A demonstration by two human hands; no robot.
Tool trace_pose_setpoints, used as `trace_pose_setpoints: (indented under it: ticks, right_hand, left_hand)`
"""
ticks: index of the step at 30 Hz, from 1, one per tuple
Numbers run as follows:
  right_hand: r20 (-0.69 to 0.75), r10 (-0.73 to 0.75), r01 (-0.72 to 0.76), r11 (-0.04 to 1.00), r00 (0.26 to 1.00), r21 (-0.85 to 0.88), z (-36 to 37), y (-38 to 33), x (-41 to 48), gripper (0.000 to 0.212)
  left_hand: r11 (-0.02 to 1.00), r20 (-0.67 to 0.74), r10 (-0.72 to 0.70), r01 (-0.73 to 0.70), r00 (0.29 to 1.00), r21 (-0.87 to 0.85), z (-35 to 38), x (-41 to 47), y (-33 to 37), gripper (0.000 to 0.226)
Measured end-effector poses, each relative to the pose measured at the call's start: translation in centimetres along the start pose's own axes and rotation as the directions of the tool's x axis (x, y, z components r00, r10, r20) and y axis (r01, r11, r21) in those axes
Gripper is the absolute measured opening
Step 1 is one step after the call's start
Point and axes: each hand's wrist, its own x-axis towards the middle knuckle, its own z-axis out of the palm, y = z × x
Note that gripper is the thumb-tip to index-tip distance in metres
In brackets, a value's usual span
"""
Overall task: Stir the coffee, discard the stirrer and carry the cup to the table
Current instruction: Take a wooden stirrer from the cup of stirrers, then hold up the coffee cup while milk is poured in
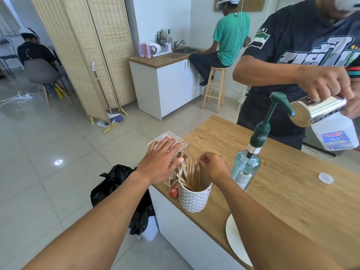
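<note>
The stirrers [191, 172] stand bunched in a white patterned pot [194, 199] near the front corner of the wooden counter [292, 191]. They are thin pale wooden sticks, their long axis nearly upright and fanned a little to the left, tops level with each other. The right hand [212, 166] is the nearer one: it sits just to the right of the bunch with its fingers curled in, fingertips [201, 159] at the top ends. It seems to pinch one stick there, though which one is too fine to tell, so the draw should run straight up along the sticks. The left hand [161, 162] lies flat, fingers straight and spread, on the lid of a clear box [162, 138] just left of the pot, holding nothing. No coffee cup can be picked out. A pump bottle [246, 166] stands just right of the right hand, a white plate [233, 236] lies nearer the front edge, and a bin with a black bag [116, 184] sits on the floor beside the counter.
</note>
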Motion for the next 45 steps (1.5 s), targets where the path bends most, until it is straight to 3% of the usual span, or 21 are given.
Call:
trace_pose_setpoints:
  ticks: [7,12,17,21,27,34,45]
  right_hand:
    - [-0.06,-0.014,0.015,1.0,0.998,0.019,-0.7,-0.7,-1.2,0.01]
    - [-0.08,-0.028,0.032,0.998,0.996,0.047,-1.1,-1.3,-2.4,0.022]
    - [-0.119,-0.066,0.069,0.997,0.991,0.024,-2.3,-2.0,-3.8,0.016]
    - [-0.178,-0.099,0.108,0.993,0.979,0.039,-4.3,-3.1,-5.1,0.013]
    - [-0.307,-0.101,0.13,0.989,0.946,0.075,-8.1,-4.0,-8.3,0.006]
    - [-0.444,0.046,0.078,0.963,0.895,0.258,-11.3,-2.9,-13.8,0.005]
    - [-0.504,0.199,-0.061,0.959,0.841,0.277,-13.7,2.1,-21.6,0.005]
  left_hand:
    - [1.0,-0.032,0.017,-0.017,0.999,-0.001,-1.0,-1.0,0.5,0.08]
    - [1.0,-0.042,0.024,-0.024,0.999,0.002,-1.9,-2.1,0.4,0.078]
    - [1.0,-0.038,0.026,-0.026,0.999,0.004,-2.3,-3.1,0.1,0.065]
    - [0.999,-0.04,0.035,-0.036,0.999,-0.007,-3.4,-3.9,0.7,0.078]
    - [0.997,-0.066,0.082,-0.083,0.994,-0.001,-5.2,-4.1,2.2,0.056]
    - [0.982,-0.059,0.184,-0.186,0.981,-0.029,-6.4,-5.1,5.7,0.056]
    - [0.94,0.016,0.337,-0.335,0.941,-0.064,-5.3,-6.0,12.5,0.058]
